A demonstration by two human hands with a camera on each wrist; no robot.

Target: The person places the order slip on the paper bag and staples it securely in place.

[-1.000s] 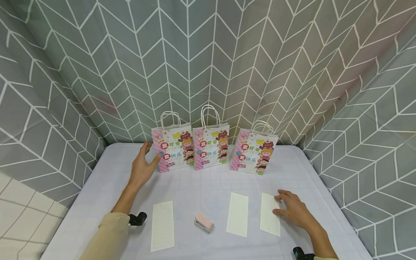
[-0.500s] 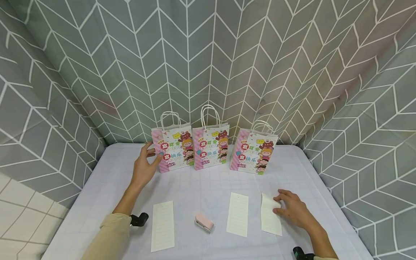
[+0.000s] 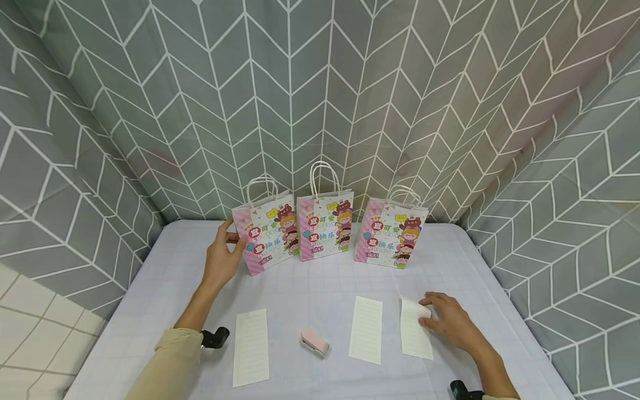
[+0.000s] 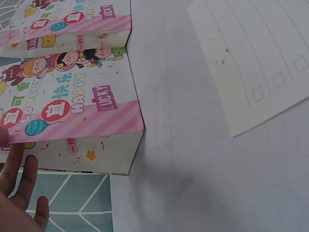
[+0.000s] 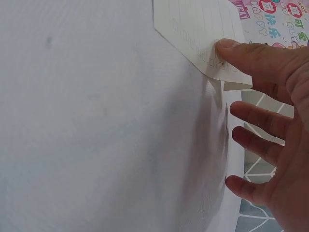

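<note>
My left hand [image 3: 220, 261] grips the left edge of the leftmost paper gift bag [image 3: 270, 233], a pink and white one with cartoon figures and twisted handles. In the left wrist view the thumb lies at the front of that bag and the fingers are against its side panel [image 4: 96, 150]. My right hand [image 3: 452, 322] pinches the side of the rightmost lined paper slip [image 3: 414, 330]. The right wrist view has the thumb [image 5: 236, 50] on top of the slip, whose held edge is lifted and bent; the other fingers are spread.
Two matching gift bags, a middle one [image 3: 325, 228] and a right one [image 3: 390, 236], stand along the back. In front lie a pink stapler [image 3: 314, 341], a left paper slip [image 3: 251, 347] and a middle paper slip [image 3: 366, 329]. A patterned curtain [image 3: 320, 100] surrounds the white table.
The leftmost bag has turned slightly, its left lower corner shifting toward me. The rightmost slip's edge has been lifted by my right hand. The other bags, slips and stapler stay put.
</note>
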